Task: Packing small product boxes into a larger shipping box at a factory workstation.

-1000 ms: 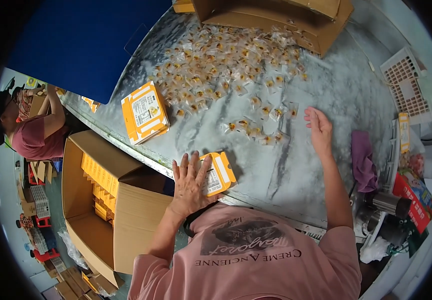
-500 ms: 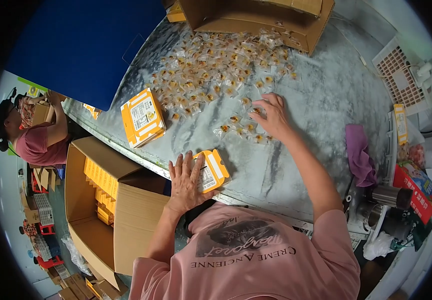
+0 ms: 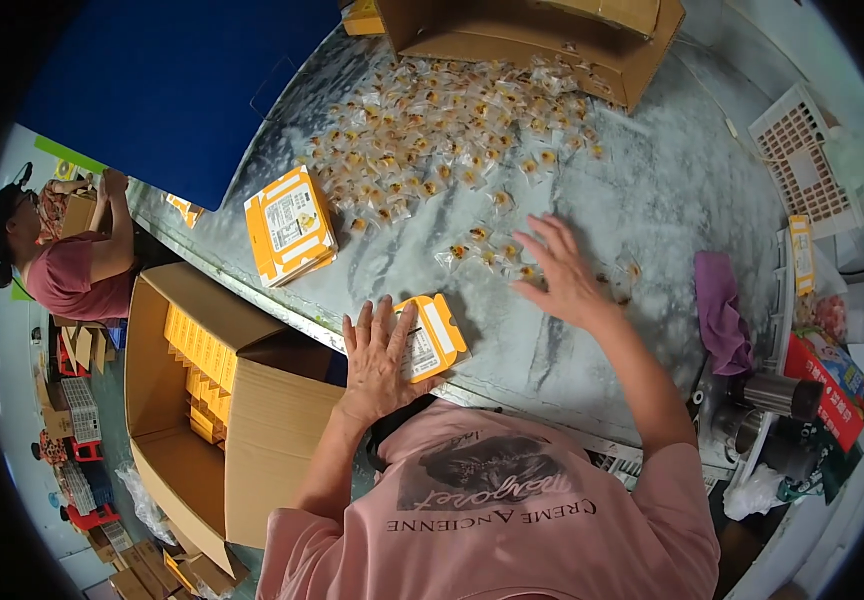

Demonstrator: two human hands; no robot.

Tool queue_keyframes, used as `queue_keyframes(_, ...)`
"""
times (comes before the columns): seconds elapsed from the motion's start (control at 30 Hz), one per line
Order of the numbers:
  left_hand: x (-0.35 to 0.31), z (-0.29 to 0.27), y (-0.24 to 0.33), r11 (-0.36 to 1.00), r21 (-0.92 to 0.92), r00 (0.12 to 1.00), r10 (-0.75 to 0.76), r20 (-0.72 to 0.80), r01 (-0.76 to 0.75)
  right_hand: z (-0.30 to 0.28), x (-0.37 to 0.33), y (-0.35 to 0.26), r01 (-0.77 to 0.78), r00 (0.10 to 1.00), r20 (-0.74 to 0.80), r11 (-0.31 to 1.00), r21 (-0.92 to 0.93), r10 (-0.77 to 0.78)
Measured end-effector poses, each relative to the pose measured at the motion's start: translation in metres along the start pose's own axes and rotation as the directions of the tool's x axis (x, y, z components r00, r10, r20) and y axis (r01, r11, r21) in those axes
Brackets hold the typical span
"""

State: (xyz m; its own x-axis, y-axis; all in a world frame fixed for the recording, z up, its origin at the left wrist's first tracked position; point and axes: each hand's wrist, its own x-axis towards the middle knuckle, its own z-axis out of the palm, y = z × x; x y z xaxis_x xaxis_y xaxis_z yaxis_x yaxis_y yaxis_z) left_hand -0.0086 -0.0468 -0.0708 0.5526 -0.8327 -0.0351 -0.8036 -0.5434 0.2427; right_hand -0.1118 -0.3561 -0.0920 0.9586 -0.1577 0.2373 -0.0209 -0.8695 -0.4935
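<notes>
My left hand (image 3: 379, 362) lies with fingers stretched out on a yellow-and-white flat carton (image 3: 438, 338) at the table's near edge. Its thumb is partly hidden. Over the table, my right hand (image 3: 564, 272) is spread open, with nothing visible between its fingers. A few small clear packets (image 3: 479, 252) with yellow-brown pieces inside lie just left of its fingertips, and a few more packets (image 3: 622, 280) are at its right side. Farther back spreads a large heap of the same packets (image 3: 422, 130). A stack of flat yellow cartons (image 3: 292, 228) stands left of the heap.
An open cardboard box (image 3: 282, 450) holding yellow cartons stands off the table's left edge. Another cardboard box (image 3: 542, 55) lies open at the back. A purple cloth (image 3: 722, 310) and a white basket (image 3: 805, 150) are at the right. Another person (image 3: 82, 265) works far left, beyond a blue panel (image 3: 162, 90).
My right hand has moved right and nearer, its fingers spreading wider. Packets now show at its right side. My left hand stays on the carton. The view has shifted slightly.
</notes>
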Motion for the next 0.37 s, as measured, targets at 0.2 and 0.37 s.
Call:
queue_keyframes(0.2,-0.002,0.002,0.0,1.0,-0.006,1.0,0.004,0.006,-0.004,0.018,-0.018,0.025,0.043,0.998,0.042,0.998,-0.038,-0.042)
queue_keyframes(0.37,-0.002,0.0,-0.001,1.0,-0.006,1.0,-0.01,0.015,0.01,0.013,-0.001,-0.005,-0.006,0.999,0.037,0.997,0.074,0.003)
